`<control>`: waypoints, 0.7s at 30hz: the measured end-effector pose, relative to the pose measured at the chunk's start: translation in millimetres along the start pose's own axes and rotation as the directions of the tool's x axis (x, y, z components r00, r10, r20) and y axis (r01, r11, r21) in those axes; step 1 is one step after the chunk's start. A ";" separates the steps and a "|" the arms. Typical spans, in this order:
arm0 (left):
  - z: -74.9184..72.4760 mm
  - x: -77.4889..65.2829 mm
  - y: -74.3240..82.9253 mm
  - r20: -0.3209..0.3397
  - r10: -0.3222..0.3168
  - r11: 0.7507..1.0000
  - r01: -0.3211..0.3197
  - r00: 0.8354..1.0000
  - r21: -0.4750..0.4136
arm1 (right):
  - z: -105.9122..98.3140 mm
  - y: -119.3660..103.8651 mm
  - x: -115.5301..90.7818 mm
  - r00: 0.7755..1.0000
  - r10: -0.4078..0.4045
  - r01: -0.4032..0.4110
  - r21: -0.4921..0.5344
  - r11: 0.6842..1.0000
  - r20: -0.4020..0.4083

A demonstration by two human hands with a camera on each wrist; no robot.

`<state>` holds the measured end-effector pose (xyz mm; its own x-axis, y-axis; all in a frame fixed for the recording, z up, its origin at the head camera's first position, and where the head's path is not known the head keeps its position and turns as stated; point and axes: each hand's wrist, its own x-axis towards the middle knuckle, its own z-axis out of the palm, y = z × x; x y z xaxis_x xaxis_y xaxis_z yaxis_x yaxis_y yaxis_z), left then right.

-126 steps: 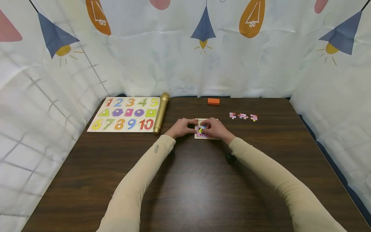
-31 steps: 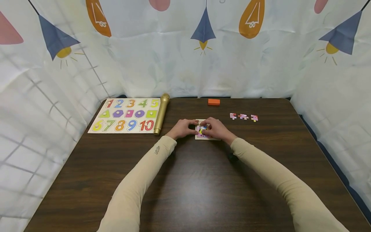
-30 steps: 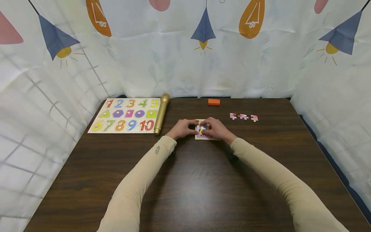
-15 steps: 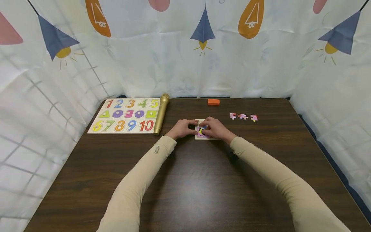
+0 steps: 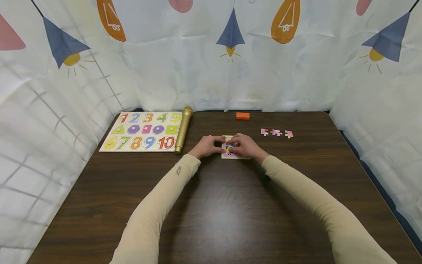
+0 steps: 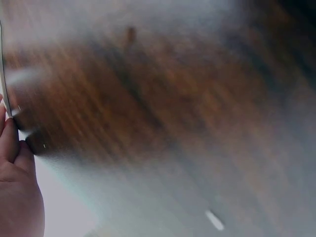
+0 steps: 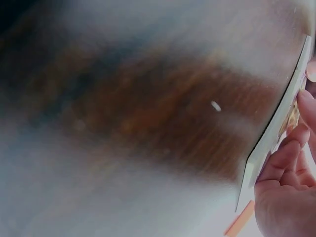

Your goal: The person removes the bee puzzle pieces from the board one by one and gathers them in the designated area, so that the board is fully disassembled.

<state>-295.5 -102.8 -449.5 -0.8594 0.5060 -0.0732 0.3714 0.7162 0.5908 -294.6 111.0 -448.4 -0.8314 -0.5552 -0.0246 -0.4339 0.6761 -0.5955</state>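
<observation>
A small jigsaw puzzle tray (image 5: 226,157) with a pale border and a colourful picture lies at mid-table. My left hand (image 5: 207,145) holds its left edge, thumb and index finger set apart. In the left wrist view, the fingertips of that hand (image 6: 17,187) meet the thin tray edge (image 6: 5,89). Over the picture, my right hand (image 5: 246,146) pinches a puzzle piece (image 5: 233,145) between thumb and index finger, hiding the tray's right part. The right wrist view catches the tray (image 7: 274,131) edge-on, with the right hand (image 7: 289,192) against it; the piece is barely visible.
Three loose pink puzzle pieces (image 5: 276,132) lie in a row to the right. Behind the tray is an orange block (image 5: 243,116). At the left sit a number-and-shape board (image 5: 140,135) and, along its right side, a gold microphone (image 5: 183,130). Printed curtains surround the dark wooden table (image 5: 221,205).
Both hands stay at the tray, and the right fingers shift only slightly over the picture. The loose pieces and other objects keep their places; the camera view drifts a little.
</observation>
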 end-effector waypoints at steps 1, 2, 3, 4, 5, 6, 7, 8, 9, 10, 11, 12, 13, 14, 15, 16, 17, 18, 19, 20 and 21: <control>0.1 0.0 0.0 0.000 0.002 1.000 -0.002 1.000 0.000 | -0.1 0.0 -0.3 1.000 0.006 -0.006 0.002 1.000 0.000; 0.2 0.1 -0.1 0.001 0.005 1.000 -0.005 1.000 0.002 | -0.2 0.2 -0.5 1.000 0.010 -0.010 0.008 1.000 0.000; 0.3 0.3 -0.3 0.000 0.006 1.000 -0.006 1.000 0.002 | -0.3 0.3 -0.8 1.000 0.012 -0.012 0.013 1.000 0.000; 0.3 0.4 -0.3 0.000 0.008 1.000 -0.008 1.000 0.002 | -0.4 0.7 -1.1 1.000 0.014 -0.014 0.019 1.000 0.000; 0.2 0.5 -0.4 -0.001 0.009 1.000 -0.009 1.000 0.003 | -0.5 1.0 -1.4 1.000 0.014 -0.014 0.025 1.000 -0.001; 0.1 0.4 -0.2 -0.002 0.012 1.000 -0.012 1.000 0.003 | -0.6 1.5 -1.7 1.000 0.014 -0.014 0.030 0.999 -0.004; 0.1 0.3 -0.1 -0.003 0.013 1.000 -0.013 1.000 0.004 | -0.6 2.1 -1.9 1.000 0.014 -0.014 0.038 0.999 -0.006; 0.0 0.4 -0.1 -0.005 0.014 1.000 -0.014 1.000 0.006 | -0.6 2.7 -2.3 1.000 0.016 -0.016 0.048 0.999 -0.007; 0.0 0.5 -0.1 -0.007 0.015 1.000 -0.015 1.000 0.007 | -0.8 3.1 -2.7 1.000 0.022 -0.021 0.057 0.998 -0.009; 0.0 0.5 0.1 -0.007 0.016 1.000 -0.015 1.000 0.007 | -1.1 3.5 -3.2 1.000 0.029 -0.028 0.065 0.998 -0.011; 0.0 0.7 0.1 -0.008 0.015 1.000 -0.015 1.000 0.008 | -1.5 3.7 -3.8 0.999 0.036 -0.035 0.074 0.997 -0.013; 0.1 0.9 0.2 -0.008 0.013 1.000 -0.013 1.000 0.007 | -2.1 3.7 -4.2 0.999 0.044 -0.042 0.080 0.996 -0.015; 0.2 1.1 0.2 -0.007 0.010 1.000 -0.010 1.000 0.006 | -2.8 3.7 -4.8 0.999 0.051 -0.049 0.086 0.995 -0.016; 0.2 1.2 0.3 -0.006 0.007 1.000 -0.007 1.000 0.006 | -3.6 3.7 -5.3 0.998 0.057 -0.055 0.092 0.994 -0.017; 0.3 1.2 0.4 -0.005 0.005 1.000 -0.005 1.000 0.006 | -4.5 3.6 -5.8 0.998 0.059 -0.057 0.094 0.994 -0.019; 0.3 1.2 0.6 -0.003 0.002 1.000 -0.002 1.000 0.006 | -5.4 3.4 -6.3 0.998 0.062 -0.060 0.096 0.994 -0.019; 0.2 1.1 0.9 -0.004 0.001 1.000 -0.001 1.000 0.008 | -6.4 3.3 -6.6 0.998 0.063 -0.061 0.099 0.993 -0.019; 0.3 1.1 1.1 -0.004 -0.001 1.000 0.001 1.000 0.008 | -7.3 3.7 -7.1 0.998 0.064 -0.062 0.100 0.993 -0.020; 0.4 1.1 1.4 -0.005 -0.003 1.000 0.003 1.000 0.010 | -8.3 4.1 -7.7 0.997 0.068 -0.066 0.103 0.992 -0.021; 0.4 1.1 1.5 -0.006 -0.004 1.000 0.004 1.000 0.012 | -9.4 4.8 -8.4 0.997 0.073 -0.070 0.107 0.992 -0.022; 0.4 1.1 1.6 -0.007 -0.005 1.000 0.005 1.000 0.012 | -10.5 5.5 -9.2 0.996 0.084 -0.081 0.113 0.990 -0.025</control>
<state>-295.7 -100.9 -449.0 -0.8636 0.4993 -0.0700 0.3717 0.7244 0.5806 -292.9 125.0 -443.1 -0.8735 -0.4838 -0.0546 -0.3231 0.6599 -0.6784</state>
